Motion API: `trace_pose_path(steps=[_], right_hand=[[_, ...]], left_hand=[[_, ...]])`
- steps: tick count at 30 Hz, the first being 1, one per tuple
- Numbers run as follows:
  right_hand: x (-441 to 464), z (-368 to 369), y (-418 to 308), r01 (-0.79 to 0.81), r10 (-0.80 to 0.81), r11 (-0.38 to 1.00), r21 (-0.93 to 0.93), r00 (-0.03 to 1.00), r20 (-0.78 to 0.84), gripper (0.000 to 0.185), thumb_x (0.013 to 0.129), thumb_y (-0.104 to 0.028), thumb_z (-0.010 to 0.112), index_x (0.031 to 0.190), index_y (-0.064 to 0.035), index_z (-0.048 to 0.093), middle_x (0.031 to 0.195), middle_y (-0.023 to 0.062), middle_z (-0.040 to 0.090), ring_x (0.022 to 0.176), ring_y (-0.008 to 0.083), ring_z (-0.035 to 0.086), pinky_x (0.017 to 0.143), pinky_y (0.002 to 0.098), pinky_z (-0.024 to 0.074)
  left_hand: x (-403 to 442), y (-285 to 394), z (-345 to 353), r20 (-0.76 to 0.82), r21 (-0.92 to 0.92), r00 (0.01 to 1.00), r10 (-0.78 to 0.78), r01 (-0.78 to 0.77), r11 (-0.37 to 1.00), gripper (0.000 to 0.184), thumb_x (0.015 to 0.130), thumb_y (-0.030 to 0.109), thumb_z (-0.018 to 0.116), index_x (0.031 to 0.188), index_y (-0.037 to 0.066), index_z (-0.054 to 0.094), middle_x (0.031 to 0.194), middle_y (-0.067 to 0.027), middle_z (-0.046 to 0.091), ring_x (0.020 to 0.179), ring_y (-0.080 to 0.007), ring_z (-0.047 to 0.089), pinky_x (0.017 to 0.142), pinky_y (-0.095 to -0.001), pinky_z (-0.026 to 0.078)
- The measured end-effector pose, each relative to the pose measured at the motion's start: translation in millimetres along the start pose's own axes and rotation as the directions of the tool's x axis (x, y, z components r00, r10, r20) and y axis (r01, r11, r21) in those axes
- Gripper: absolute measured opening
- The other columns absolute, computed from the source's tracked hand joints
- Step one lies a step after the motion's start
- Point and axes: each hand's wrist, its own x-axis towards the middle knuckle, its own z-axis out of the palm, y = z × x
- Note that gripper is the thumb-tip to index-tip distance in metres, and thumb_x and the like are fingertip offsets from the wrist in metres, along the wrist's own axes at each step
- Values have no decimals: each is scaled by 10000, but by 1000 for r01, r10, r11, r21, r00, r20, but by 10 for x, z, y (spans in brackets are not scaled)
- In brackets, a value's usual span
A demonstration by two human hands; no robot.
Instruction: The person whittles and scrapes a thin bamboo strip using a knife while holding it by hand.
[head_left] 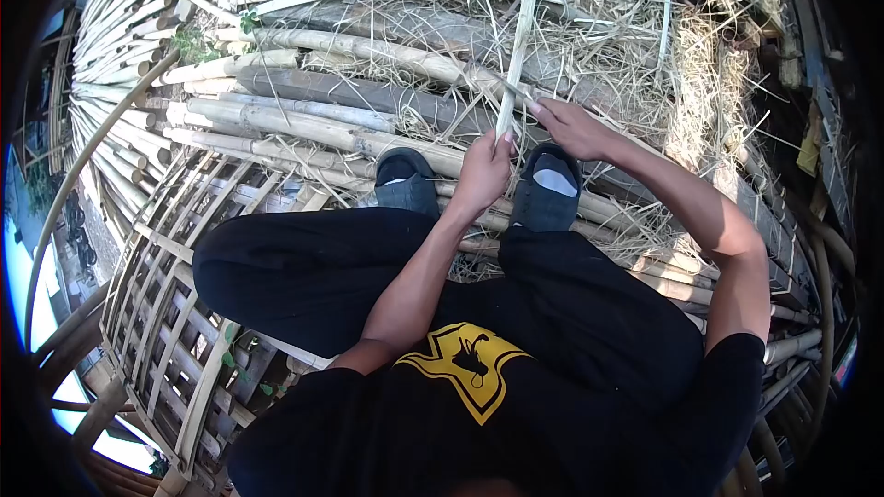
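A pale split bamboo strip (522, 32) points away from me, nearly upright in the view. My left hand (484, 170) is closed around its near end. My right hand (571, 127) is closed beside the strip, fingers curled around what looks like a knife (512, 87), whose thin dark blade lies across the strip. The knife's handle is hidden in the fingers. Just below the hands are my two dark slip-on shoes (545, 195), and my knees are bent on either side.
Bamboo poles (368, 133) lie side by side under and ahead of my feet. Shavings (691, 110) are heaped at the right. A woven bamboo lattice (184, 313) stands at the left, near a thin curved pole (87, 143). More stacked poles (120, 64) fill the upper left.
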Motion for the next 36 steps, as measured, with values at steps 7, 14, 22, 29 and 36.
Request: trace_pose_path(steps=[7, 14, 22, 29, 36], right_hand=[[115, -739, 133, -61, -153, 729, -681, 956, -250, 336, 977, -392, 413, 989, -60, 459, 668, 191, 586, 642, 411, 583, 575, 518, 437], [187, -476, -29, -79, 5, 936, -344, 977, -211, 380, 986, -398, 406, 931, -43, 530, 639, 212, 575, 637, 433, 580, 606, 525, 453], [-250, -50, -221, 242, -292, 736, -633, 956, 26, 339, 977, -391, 416, 948, -63, 497, 648, 206, 591, 616, 439, 585, 580, 523, 455], [155, -844, 105, -13, -308, 677, -736, 903, -300, 494, 978, -496, 375, 868, -32, 505, 581, 147, 559, 562, 356, 578, 584, 486, 469], [28, 27, -112, 205, -246, 909, -362, 966, -72, 449, 982, -447, 396, 920, -15, 504, 668, 189, 577, 541, 358, 565, 556, 468, 480]], left_hand=[[-5, -60, 44, 63, 84, 998, 10, -15, 996, 301, 996, 233, 464, 875, -29, 551, 629, -90, 518, 555, -166, 472, 548, -352, 398], [83, -136, 21, 53, -2, 998, -19, 19, 1000, 274, 1003, 258, 460, 861, 28, 504, 587, -14, 432, 463, -99, 385, 435, -290, 306], [43, -191, 52, 31, 148, 996, 87, -91, 985, 288, 977, 212, 475, 873, -42, 561, 655, -177, 562, 582, -278, 538, 589, -404, 423], [75, 1, 1, 62, 154, 995, 78, -87, 984, 294, 990, 224, 468, 851, -23, 548, 586, -108, 521, 516, -187, 493, 521, -357, 400], [-53, 84, -9, 129, -249, 984, -120, 150, 957, 240, 1013, 288, 446, 876, 91, 434, 560, 57, 331, 383, -33, 282, 330, -211, 197]])
